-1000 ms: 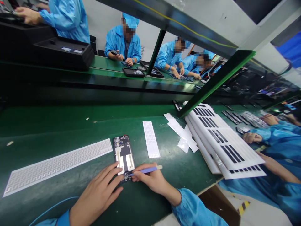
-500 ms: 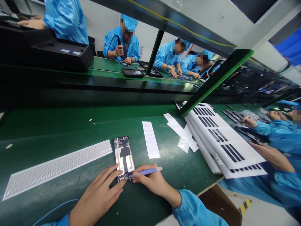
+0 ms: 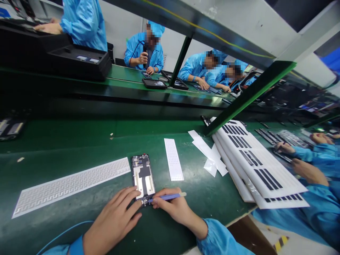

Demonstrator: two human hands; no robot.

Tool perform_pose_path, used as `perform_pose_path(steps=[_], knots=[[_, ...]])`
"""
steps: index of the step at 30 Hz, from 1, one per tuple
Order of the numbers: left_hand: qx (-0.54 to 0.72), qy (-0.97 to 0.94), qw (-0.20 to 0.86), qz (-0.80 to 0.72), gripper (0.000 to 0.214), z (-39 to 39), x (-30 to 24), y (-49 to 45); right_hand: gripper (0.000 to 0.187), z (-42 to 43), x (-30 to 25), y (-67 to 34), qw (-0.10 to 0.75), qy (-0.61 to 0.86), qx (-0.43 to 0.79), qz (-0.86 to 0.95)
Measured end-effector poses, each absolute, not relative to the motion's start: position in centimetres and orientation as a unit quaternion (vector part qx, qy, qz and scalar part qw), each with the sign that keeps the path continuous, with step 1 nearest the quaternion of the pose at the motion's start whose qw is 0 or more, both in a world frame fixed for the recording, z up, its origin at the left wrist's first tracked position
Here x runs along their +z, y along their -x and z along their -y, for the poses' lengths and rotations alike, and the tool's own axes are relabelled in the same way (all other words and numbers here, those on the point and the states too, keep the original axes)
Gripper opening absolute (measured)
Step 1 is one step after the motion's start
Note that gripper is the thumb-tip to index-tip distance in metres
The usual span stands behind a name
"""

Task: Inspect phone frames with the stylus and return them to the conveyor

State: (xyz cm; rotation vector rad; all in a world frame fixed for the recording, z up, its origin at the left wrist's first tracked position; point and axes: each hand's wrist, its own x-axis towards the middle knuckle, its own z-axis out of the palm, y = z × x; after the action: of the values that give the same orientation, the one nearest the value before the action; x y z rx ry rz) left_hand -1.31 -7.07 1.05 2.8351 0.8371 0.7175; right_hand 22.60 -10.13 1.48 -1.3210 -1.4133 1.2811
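Note:
An opened phone (image 3: 143,177) with its back cover off lies on the green bench mat (image 3: 79,141), showing a white inner plate and dark circuit parts. My left hand (image 3: 114,221) rests flat on the mat, fingers spread, fingertips touching the phone's near left corner. My right hand (image 3: 174,209) pinches a blue pen-like tool (image 3: 170,196) with a pale end. The tool's tip sits at the phone's near edge.
A long white patterned sticker strip (image 3: 69,184) lies to the left and a short dotted strip (image 3: 174,159) to the right of the phone. Stacked white sheets with black strips (image 3: 255,166) lie at the right. A co-worker's arm (image 3: 308,171) reaches there. Other workers sit across the belt.
Both hands stay at the phone's near end with the tool tip nearly still. The view has shifted slightly. The co-worker at the right has moved their arms.

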Motion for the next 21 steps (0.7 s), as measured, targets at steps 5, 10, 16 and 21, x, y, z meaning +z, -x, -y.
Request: perform_pose_path(steps=[5, 10, 16, 21], knots=[[0.219, -0.937, 0.033, -0.268, 0.023, 7.0, 1.1, 1.3, 0.02, 10.0, 1.9, -22.6, 0.376, 0.524, 0.478, 0.596], [0.217, -0.935, 0.042, -0.276, 0.019, 7.0, 0.9, 1.3, 0.018, 9.8, 2.4, -22.5, 0.364, 0.519, 0.469, 0.615], [0.205, -0.938, 0.05, -0.276, 0.024, 7.0, 0.7, 1.5, 0.017, 9.6, 3.0, -22.5, 0.363, 0.514, 0.483, 0.609], [0.201, -0.939, 0.04, -0.278, 0.03, 6.8, 0.9, 1.6, 0.021, 9.7, 2.1, -22.2, 0.382, 0.513, 0.499, 0.585]])
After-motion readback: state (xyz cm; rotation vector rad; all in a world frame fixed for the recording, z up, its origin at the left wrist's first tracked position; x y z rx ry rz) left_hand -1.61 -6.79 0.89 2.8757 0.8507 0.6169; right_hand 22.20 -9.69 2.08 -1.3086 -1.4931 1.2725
